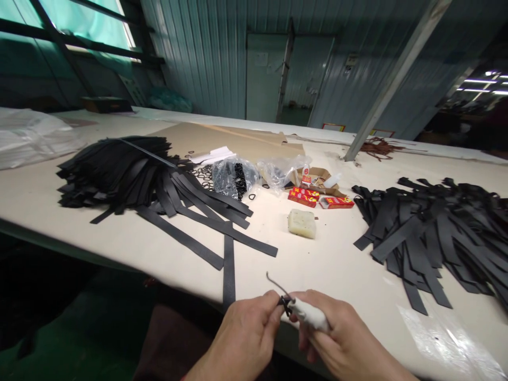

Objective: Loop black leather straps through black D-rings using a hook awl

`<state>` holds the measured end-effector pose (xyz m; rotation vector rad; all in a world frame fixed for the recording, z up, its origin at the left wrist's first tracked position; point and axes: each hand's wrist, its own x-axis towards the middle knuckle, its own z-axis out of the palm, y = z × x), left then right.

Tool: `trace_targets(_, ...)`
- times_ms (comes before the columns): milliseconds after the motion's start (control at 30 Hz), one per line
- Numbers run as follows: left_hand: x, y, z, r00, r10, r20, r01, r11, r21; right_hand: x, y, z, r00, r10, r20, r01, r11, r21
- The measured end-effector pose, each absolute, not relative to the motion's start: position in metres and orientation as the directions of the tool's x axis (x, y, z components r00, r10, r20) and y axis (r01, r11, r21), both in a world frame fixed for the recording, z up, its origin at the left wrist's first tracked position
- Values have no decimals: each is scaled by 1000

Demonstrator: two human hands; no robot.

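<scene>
My left hand (246,333), fingers pinched together, grips the end of a black strap with a dark ring (286,306) at it; most of this strap is hidden by my hands. My right hand (337,325) is closed around the white wrapped handle of a hooked awl (313,316). The awl's thin bent metal tip points up and left, above my left fingertips. Both hands meet just over the table's near edge. Behind my left hand, a loose black strap (229,264) runs down to that edge.
On the pale table (329,270) lie a left pile of black straps (115,169), a right pile (432,227), a yellowish wax block (302,224), red boxes (304,196), and a plastic bag (234,177) beside many small rings. A slanted post (392,84) stands behind.
</scene>
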<state>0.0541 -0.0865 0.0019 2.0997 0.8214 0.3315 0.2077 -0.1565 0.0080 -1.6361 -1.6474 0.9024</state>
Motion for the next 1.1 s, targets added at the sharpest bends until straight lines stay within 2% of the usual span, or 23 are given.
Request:
trace_targets(67,53,-85,2,759,650,-47,409,-420,810,207,-153,9,6,992,-127,429,-118,-896)
trace_targets(100,52,-84,2,763,645,-44,395,-412,821,206,-151,9,22,992,-126,399,-124,-909)
trace_targets(233,50,-88,0,766,643,17,314,-397,862,204,-149,0,83,996,22,370,-10,-929)
trace_targets(300,48,-92,-4,688,717,110,322,-438,840,203,-153,-7,81,988,135,398,92,-913)
trace_targets(400,42,-97,-12,448,841,304,537,-525,660,201,-163,-16,-34,927,374,565,327,-758)
trace_targets(467,36,-99,-17,381,855,352,647,-519,559,199,-171,-22,-101,896,433,690,377,-618)
trace_targets(500,34,-100,-19,372,871,320,662,-490,567,198,-175,-24,-118,890,441,737,376,-562)
trace_targets(533,32,-100,-21,353,903,246,651,-425,629,197,-177,-26,-135,883,450,772,378,-511)
trace_targets(600,28,-102,-22,290,957,23,576,-193,794,194,-180,-26,-194,856,480,819,410,-401)
trace_targets(667,26,-104,-22,265,947,-181,479,34,877,191,-178,-23,-289,818,497,838,467,-282)
trace_targets(767,24,-108,-20,378,875,-304,328,181,927,185,-173,-17,-388,773,502,852,509,-124)
trace_targets(833,21,-112,-18,494,785,-374,57,400,915,180,-172,-17,-404,750,524,858,510,-68)
trace_targets(900,18,-116,-19,576,714,-397,-234,609,758,176,-176,-23,-386,765,516,871,486,-69)
trace_targets(933,16,-118,-19,589,702,-401,-327,660,676,174,-179,-28,-375,784,494,873,478,-96)
trace_targets(1000,13,-120,-22,578,701,-418,-379,684,623,171,-186,-37,-343,837,426,869,455,-194)
trace_targets(1100,11,-121,-25,546,699,-462,-310,681,664,167,-192,-42,-346,874,341,799,465,-381)
